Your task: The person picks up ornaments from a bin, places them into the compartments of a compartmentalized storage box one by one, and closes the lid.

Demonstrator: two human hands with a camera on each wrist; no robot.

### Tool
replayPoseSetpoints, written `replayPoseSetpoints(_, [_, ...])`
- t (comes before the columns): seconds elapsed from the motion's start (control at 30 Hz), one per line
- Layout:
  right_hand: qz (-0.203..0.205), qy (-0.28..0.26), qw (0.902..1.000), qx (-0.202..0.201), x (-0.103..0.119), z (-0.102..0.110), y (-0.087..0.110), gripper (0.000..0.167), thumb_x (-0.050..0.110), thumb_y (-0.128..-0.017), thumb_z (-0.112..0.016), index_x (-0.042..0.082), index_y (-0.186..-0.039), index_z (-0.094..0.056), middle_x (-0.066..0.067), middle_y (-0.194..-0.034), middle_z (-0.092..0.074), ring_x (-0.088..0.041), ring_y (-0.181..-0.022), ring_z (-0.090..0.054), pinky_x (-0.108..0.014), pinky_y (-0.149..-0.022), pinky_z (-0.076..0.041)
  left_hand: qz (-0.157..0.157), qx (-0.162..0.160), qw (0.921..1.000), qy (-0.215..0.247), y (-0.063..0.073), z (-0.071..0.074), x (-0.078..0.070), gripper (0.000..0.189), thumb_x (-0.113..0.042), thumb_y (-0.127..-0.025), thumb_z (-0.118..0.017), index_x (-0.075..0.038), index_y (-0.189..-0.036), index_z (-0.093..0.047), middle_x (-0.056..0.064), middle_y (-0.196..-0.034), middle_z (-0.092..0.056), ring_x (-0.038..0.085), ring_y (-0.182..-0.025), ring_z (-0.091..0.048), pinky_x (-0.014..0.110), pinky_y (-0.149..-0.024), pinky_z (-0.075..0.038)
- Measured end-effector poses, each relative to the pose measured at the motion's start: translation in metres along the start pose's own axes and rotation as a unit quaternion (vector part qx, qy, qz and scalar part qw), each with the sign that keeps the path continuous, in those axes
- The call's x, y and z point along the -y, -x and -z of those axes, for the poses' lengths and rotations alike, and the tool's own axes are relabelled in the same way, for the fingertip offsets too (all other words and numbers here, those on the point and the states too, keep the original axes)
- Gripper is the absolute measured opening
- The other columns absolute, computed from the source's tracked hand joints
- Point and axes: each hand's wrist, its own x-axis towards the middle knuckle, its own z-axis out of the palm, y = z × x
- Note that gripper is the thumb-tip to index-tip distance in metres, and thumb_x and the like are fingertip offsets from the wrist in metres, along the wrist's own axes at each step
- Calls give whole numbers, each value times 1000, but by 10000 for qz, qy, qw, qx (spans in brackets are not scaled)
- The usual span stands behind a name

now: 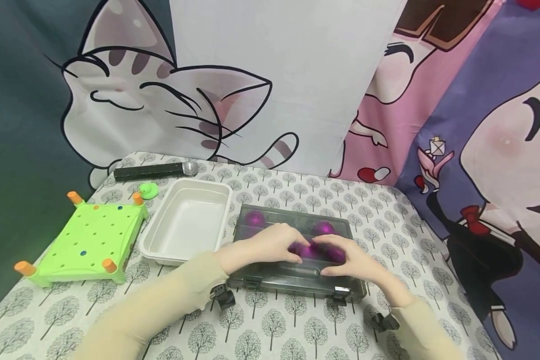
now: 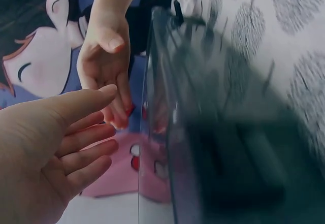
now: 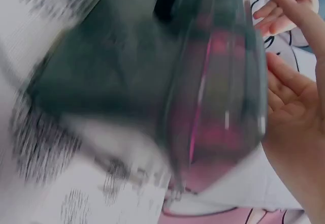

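Note:
A shut, smoky see-through plastic case [image 1: 279, 286] lies on the table, its two dark latches facing the person. Several shiny purple balls [image 1: 324, 228] show through its lid. My left hand [image 1: 272, 245] is over the middle of the lid, palm turned inward and fingers loosely bent. Facing it from the right is my right hand [image 1: 352, 257], thumb and fingers spread. In the left wrist view a gap separates the left hand [image 2: 66, 148] from the lid, and nothing is in its fingers. The right wrist view has the right hand [image 3: 297, 112] beside the lid, holding nothing.
Left of the case stands a white plastic tray [image 1: 186, 225]. Farther left is a green pegboard [image 1: 87, 240] with orange legs pointing up. A green toy duck [image 1: 149, 190] and a black microphone [image 1: 155, 171] lie behind them. A cartoon-print curtain [image 1: 297, 75] hangs behind the table.

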Motion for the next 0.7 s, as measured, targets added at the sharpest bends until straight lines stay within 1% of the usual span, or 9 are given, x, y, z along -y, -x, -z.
replayPoseSetpoints(0.1, [26,141,9999,-8,-7,6,11,70,26,-72,-85,10,-134,-56,-7,-135,-61,-23,-125,-56,-53,-104,-45,-130,83,9998,-106,-10,-8,-12,49,-35,-83,-76,-14,-125,-66,-1,-126,-68,15,-119,-62,28,-106,-47])
replayPoseSetpoints(0.23, [-65,194,9997,-135,-14,11,25,69,24,-72,-85,10,-133,-57,-7,-133,-62,-14,-125,-55,-48,-103,-47,-402,237,9983,-346,-21,-20,-26,55,-39,-81,-77,-14,-128,-64,-2,-131,-65,13,-123,-60,26,-108,-45])
replayPoseSetpoints(0.37, [-170,49,9994,-296,-21,10,39,68,20,-72,-85,11,-134,-57,-9,-135,-61,-3,-129,-48,-34,-108,-42,-631,434,9944,-732,-30,-32,-36,62,-46,-79,-77,-16,-131,-62,-4,-134,-62,11,-125,-58,25,-109,-43])
replayPoseSetpoints(0.43, [-194,-36,9993,-326,-23,10,44,69,18,-72,-85,12,-135,-57,-10,-136,-60,1,-131,-45,-25,-109,-38,-694,532,9923,-879,-32,-37,-41,65,-49,-78,-77,-17,-133,-61,-5,-137,-60,11,-126,-57,25,-109,-43])
replayPoseSetpoints(0.5, [-174,-111,9993,-319,-25,9,48,70,16,-72,-85,11,-136,-56,-12,-137,-59,2,-131,-44,-19,-109,-34,-706,610,9911,-948,-33,-41,-46,66,-50,-77,-77,-19,-133,-60,-6,-139,-58,11,-127,-56,26,-109,-44])
replayPoseSetpoints(0.6, [-163,-180,9993,-299,-27,10,50,70,16,-72,-84,11,-136,-55,-11,-137,-59,2,-132,-43,-17,-108,-32,-708,604,9904,-1018,-33,-46,-53,65,-49,-76,-79,-21,-132,-62,-8,-140,-57,11,-127,-56,28,-107,-46])
replayPoseSetpoints(0.7, [-179,-130,9994,-275,-29,11,51,71,18,-72,-84,11,-137,-55,-10,-138,-58,-1,-133,-44,-20,-110,-33,-719,547,9892,-1150,-34,-51,-58,64,-49,-74,-80,-23,-130,-63,-8,-139,-58,10,-125,-58,26,-103,-49])
